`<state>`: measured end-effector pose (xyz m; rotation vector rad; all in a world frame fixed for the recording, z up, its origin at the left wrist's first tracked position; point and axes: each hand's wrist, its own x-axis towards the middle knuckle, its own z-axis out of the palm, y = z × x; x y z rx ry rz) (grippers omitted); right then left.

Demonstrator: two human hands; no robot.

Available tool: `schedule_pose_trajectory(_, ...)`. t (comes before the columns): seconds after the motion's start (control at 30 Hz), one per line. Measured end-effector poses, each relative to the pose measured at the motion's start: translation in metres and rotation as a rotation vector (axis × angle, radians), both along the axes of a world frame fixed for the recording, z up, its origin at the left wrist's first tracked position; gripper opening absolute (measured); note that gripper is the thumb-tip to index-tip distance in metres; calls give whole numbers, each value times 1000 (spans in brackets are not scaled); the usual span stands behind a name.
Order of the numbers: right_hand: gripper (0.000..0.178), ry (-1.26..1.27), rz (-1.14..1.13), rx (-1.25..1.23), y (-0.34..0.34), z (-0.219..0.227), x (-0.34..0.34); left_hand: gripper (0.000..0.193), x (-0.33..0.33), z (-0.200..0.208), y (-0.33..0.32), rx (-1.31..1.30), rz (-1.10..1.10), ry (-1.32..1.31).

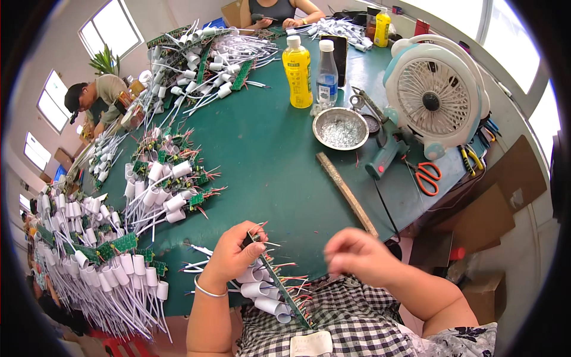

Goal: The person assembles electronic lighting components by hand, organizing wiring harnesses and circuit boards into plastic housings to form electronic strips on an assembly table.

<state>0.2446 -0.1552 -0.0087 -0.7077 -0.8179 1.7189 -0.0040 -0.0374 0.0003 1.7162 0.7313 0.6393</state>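
Note:
My left hand (236, 253) is closed around the upper end of a long green circuit board strip (284, 293), tilted over my lap at the table's front edge. White cylinders (262, 290) with white cables stick out on the strip's left side, and thin red and white wires on its right. Right of the board and apart from it, my right hand (361, 257) hovers with its fingers curled in, slightly blurred. Whatever its fingertips hold, if anything, I cannot make out. A wooden stick (348, 195) lies on the table just beyond that hand.
Similar board assemblies are heaped at the left (119, 268), mid-left (163, 187) and far left. A metal bowl (341, 128), yellow bottle (297, 74), clear bottle (327, 74), fan (433, 98), green power tool (386, 156) and orange-handled scissors (427, 178) stand or lie right. Two people sit beyond.

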Motion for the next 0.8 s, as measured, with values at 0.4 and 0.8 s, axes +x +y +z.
schedule_pose_trajectory(0.4,25,-375,175,-113,-11,-15,-60,32,4,0,-8,-48,14,-36)
schedule_pose_trajectory(0.8,35,-111,78,63,-8,-15,-13,37,3,-4,-5,-116,48,-79)
